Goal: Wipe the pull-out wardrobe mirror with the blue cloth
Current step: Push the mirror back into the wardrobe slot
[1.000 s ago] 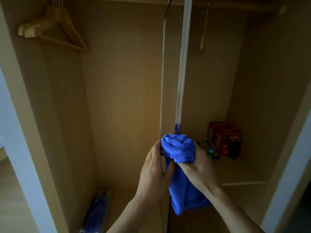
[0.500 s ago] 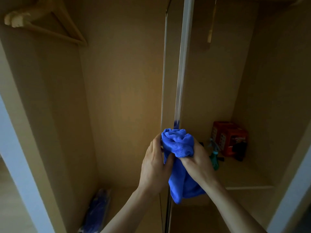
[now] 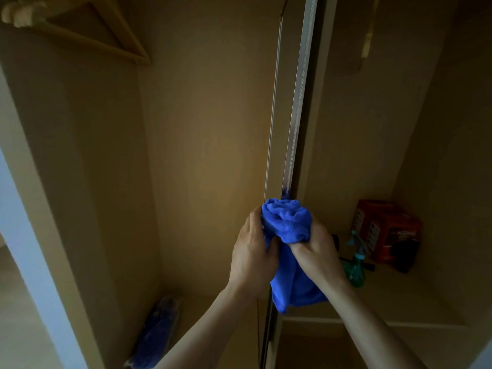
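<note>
The pull-out mirror stands edge-on in the middle of the open wardrobe, seen as a thin silver strip running from top to bottom. A bunched blue cloth is wrapped round its front edge at about waist height, and its tail hangs down below my hands. My right hand grips the cloth from the right side of the mirror. My left hand holds the cloth and the mirror's edge from the left, thumb pressed into the cloth.
A wooden hanger hangs at the top left. A dark blue bundle lies on the wardrobe floor at the left. On a low shelf at the right stand a red box and a green spray bottle.
The view has tipped upward and moved closer. Both hands with the cloth have slid a little up the mirror's edge.
</note>
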Available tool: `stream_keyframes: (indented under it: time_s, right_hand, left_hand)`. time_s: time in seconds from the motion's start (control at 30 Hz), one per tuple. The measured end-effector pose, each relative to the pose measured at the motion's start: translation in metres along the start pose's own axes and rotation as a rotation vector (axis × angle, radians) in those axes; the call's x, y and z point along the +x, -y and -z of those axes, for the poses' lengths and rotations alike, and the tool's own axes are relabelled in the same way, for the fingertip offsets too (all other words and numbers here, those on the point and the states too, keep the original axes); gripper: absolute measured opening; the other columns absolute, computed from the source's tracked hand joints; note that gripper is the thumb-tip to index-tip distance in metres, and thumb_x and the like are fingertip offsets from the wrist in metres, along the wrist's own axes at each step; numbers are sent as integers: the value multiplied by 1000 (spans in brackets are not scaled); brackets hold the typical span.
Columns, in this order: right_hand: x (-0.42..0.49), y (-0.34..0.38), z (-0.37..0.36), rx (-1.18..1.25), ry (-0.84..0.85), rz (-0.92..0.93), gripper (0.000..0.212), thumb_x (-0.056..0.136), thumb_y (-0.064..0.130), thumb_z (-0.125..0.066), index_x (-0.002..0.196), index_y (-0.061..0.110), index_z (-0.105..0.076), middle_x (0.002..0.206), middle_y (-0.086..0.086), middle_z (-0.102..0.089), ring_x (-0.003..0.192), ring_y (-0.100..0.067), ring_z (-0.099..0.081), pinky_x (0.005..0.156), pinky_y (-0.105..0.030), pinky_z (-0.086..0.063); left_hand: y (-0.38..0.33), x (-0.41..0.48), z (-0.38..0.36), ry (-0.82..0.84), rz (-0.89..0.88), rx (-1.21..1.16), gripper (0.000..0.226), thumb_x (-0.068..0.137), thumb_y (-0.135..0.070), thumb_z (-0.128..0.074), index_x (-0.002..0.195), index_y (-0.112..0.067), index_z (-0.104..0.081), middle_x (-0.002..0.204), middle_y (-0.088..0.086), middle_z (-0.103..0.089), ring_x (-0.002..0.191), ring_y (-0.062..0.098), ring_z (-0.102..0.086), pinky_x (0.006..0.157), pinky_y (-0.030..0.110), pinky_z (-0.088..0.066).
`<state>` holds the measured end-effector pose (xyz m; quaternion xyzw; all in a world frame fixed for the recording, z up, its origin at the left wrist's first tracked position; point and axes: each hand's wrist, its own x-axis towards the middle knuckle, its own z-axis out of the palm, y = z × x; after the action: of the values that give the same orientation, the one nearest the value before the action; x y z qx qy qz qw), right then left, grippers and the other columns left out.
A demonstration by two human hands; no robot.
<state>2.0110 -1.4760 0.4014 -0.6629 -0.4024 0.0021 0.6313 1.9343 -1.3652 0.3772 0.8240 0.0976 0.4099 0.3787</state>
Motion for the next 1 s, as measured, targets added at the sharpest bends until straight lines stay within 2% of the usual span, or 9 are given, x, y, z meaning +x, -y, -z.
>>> stream_keyframes:
  time_s: [0.13, 0.23, 0.4, 0.53, 0.63, 0.73, 0.87, 0.97, 1.0]
  right_hand:
    - [11, -5, -1, 13, 17, 51, 30, 98, 8, -61, 114, 33, -69, 110, 18, -74, 108, -1, -68, 85, -10, -50]
    - [19, -8, -2, 1, 30, 57, 32, 97, 16, -61, 113, 43, -68, 111, 21, -73, 108, 3, -67, 86, -10, -50]
    - [34, -18, -3, 4, 33, 29, 28, 98, 19, -63, 119, 37, -67, 113, 19, -73, 109, 1, -67, 94, -27, -54]
    - [42, -21, -5, -15, 0, 51, 29, 96, 19, -65, 111, 44, -67, 107, 21, -73, 103, 3, -68, 91, -26, -56]
    - [45, -24, -5, -18, 6, 54, 23, 92, 33, -62, 107, 48, -67, 104, 20, -74, 101, 2, -69, 89, -29, -57]
    - [46, -27, -5, -33, 2, 35, 22, 89, 41, -60, 109, 39, -69, 102, 17, -75, 99, -1, -70, 88, -36, -58]
    - [47, -25, -7, 35, 55, 43, 21, 88, 52, -60, 103, 42, -71, 99, 14, -75, 98, 2, -69, 83, -21, -55]
    - [44, -27, -3, 54, 87, 33, 20, 92, 29, -63, 106, 17, -71, 92, 1, -72, 98, -9, -70, 82, -13, -52]
    - [40, -25, -1, 43, 97, 38, 21, 92, 27, -64, 111, 19, -70, 98, 6, -74, 104, -10, -69, 84, -11, -51]
  left_hand:
    - [4, 9, -7, -25, 19, -6, 50, 92, -10, -59, 137, -25, -44, 115, -17, -60, 103, 2, -58, 86, 24, -52]
    - [6, 17, -10, -31, 38, -2, 48, 91, -6, -58, 133, -25, -45, 111, -14, -60, 98, 4, -59, 81, 27, -54]
    - [11, 29, -15, -43, 69, 7, 42, 90, -3, -56, 127, -21, -47, 108, -9, -62, 93, 7, -60, 79, 36, -55]
    - [13, 37, -21, -56, 97, -6, 45, 90, -2, -56, 129, -22, -46, 108, -8, -63, 93, 10, -61, 80, 41, -55]
    - [15, 39, -23, -67, 88, -21, 53, 89, -1, -57, 135, -24, -45, 113, -11, -62, 98, 7, -61, 84, 38, -56]
    - [17, 37, -23, -70, 86, -23, 55, 90, -1, -57, 137, -26, -43, 114, -13, -62, 99, 6, -62, 84, 38, -56]
    - [21, 34, -20, -29, 99, -51, 47, 96, -10, -56, 137, -28, -43, 114, -15, -64, 98, 5, -64, 83, 40, -57]
    - [22, 27, -17, 0, 97, -72, 48, 99, -17, -58, 142, -28, -41, 119, -19, -63, 105, 1, -63, 86, 33, -57]
    - [23, 25, -16, 7, 91, -76, 49, 99, -19, -59, 143, -29, -41, 119, -20, -63, 106, 0, -62, 86, 30, -57]
